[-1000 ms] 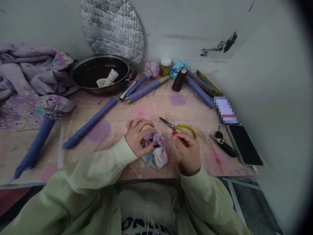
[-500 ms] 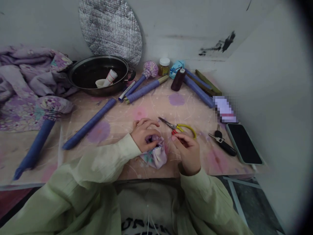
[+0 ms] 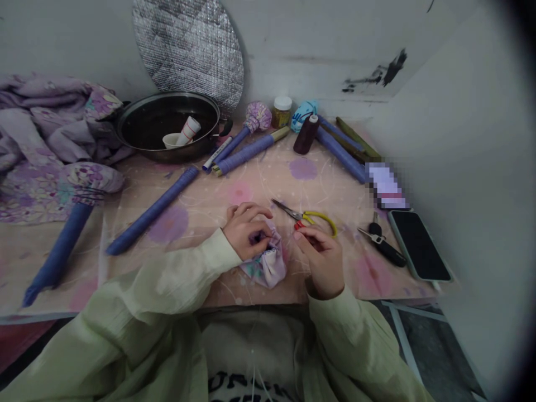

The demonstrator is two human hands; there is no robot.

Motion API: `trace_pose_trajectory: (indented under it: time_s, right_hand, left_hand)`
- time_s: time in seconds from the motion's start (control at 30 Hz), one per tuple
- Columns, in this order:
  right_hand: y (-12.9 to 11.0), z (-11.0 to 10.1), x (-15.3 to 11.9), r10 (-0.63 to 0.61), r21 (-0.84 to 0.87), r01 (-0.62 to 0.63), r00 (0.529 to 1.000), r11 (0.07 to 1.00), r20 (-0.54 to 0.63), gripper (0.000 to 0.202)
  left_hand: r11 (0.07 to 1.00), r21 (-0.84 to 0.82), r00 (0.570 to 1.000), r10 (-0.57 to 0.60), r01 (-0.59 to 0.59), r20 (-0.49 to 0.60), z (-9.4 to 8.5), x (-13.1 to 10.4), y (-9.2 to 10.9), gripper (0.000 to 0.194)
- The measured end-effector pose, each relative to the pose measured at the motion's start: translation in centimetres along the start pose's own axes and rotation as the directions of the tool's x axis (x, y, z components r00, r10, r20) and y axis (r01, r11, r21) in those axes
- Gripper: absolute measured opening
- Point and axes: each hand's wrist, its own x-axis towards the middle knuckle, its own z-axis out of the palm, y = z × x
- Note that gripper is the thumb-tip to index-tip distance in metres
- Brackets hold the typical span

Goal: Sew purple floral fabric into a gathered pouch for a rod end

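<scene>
My left hand (image 3: pixel 250 231) pinches the edge of a small gathered piece of lilac floral fabric (image 3: pixel 271 268), its thumb and forefinger closed near a line of stitches. To the right of the fabric is my right hand (image 3: pixel 322 257), thumb pressed against the forefinger. Whatever lies in that pinch is too fine to make out; a needle or thread cannot be told. Just beyond the right fingertips, scissors (image 3: pixel 299 215) with yellow and red handles lie on the table, blades pointing to the far left.
Blue-wrapped sticks (image 3: pixel 154 209) lie on the flowered tablecloth (image 3: pixel 201 223). At the back stand a black pan (image 3: pixel 138 146) holding paper cups, a jar (image 3: pixel 281 114) and a dark thread spool (image 3: pixel 306 135). A phone (image 3: pixel 420 244) and keys (image 3: pixel 383 245) lie right; bunched fabric (image 3: pixel 37 139) left.
Both hands keep nearly the same place and pinch. The left fingers have shifted very slightly on the fabric, and the view has tilted a little.
</scene>
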Motion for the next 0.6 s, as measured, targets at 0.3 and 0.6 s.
trace_pose_trajectory:
  time_s: [0.3, 0.6]
  right_hand:
    - [-0.17, 0.16, 0.10, -0.022, -0.029, 0.022, 1.000, 0.999, -0.003, 0.006]
    - [0.03, 0.10, 0.17, -0.019, -0.008, 0.019, 1.000, 1.000, 0.006, 0.005]
  left_hand:
    - [1.000, 0.013, 1.000, -0.018, 0.018, 0.003, -0.19, -0.01, -0.10, 0.009]
    - [0.998, 0.019, 0.991, -0.058, 0.061, -0.120, 0.28, -0.78, -0.42, 0.012]
